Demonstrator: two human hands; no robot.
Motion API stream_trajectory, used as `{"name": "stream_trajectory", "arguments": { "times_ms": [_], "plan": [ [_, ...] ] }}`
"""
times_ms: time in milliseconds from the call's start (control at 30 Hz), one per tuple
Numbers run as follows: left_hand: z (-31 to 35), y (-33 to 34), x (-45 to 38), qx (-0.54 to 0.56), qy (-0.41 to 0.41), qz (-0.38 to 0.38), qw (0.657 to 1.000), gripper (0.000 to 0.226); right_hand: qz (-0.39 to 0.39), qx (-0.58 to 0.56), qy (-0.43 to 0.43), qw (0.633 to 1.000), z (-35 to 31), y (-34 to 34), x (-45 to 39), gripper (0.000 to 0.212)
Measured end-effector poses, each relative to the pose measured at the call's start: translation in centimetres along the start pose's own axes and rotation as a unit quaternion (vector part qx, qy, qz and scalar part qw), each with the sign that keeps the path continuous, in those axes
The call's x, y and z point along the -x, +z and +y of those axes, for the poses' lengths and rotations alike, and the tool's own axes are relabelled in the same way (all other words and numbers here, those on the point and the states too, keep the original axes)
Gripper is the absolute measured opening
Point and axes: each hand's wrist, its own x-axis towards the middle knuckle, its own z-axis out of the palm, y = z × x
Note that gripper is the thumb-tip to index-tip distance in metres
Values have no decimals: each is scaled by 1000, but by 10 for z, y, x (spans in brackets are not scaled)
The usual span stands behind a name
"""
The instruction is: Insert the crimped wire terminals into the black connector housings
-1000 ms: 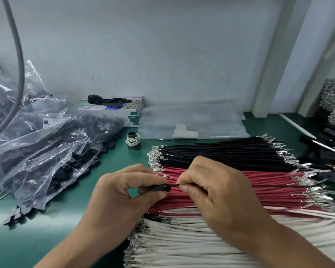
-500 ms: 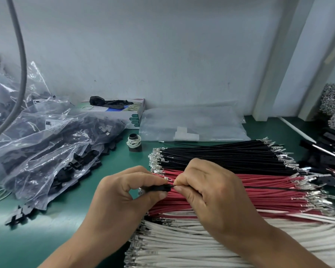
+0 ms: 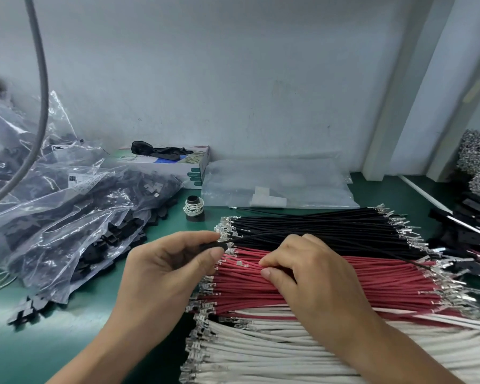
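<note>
My left hand (image 3: 164, 267) pinches a black connector housing (image 3: 211, 247) between thumb and forefinger. A black wire (image 3: 250, 236) runs from the housing to the right, over the piles. My right hand (image 3: 311, 273) rests on the stack of red wires (image 3: 372, 281), and its thumb and forefinger pinch one red wire near its crimped end. Beyond the red stack lies a stack of black wires (image 3: 316, 223), and nearer to me a stack of white wires (image 3: 261, 350). All have metal terminals at both ends.
Clear bags of black housings (image 3: 81, 217) fill the left, with loose housings (image 3: 25, 311) spilled on the green mat. A box (image 3: 178, 164), a flat clear bag (image 3: 275, 184) and a small spool with rubber bands (image 3: 193, 209) sit at the back. Wired housings (image 3: 468, 225) are piled at the right.
My right hand has let go of the black wire at the housing and dropped onto the red wires. My left hand still holds the housing, lifted slightly.
</note>
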Motion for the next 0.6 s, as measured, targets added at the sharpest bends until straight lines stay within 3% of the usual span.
{"name": "stream_trajectory", "arguments": {
  "times_ms": [133,600],
  "plan": [
    [2,0,1,10,-7,4,1000,24,7,-20,23,1000,-3,-4,2,3],
    [3,-5,-2,55,-54,9,997,28,22,-32,34,999,0,-14,5,16]
  ]
}}
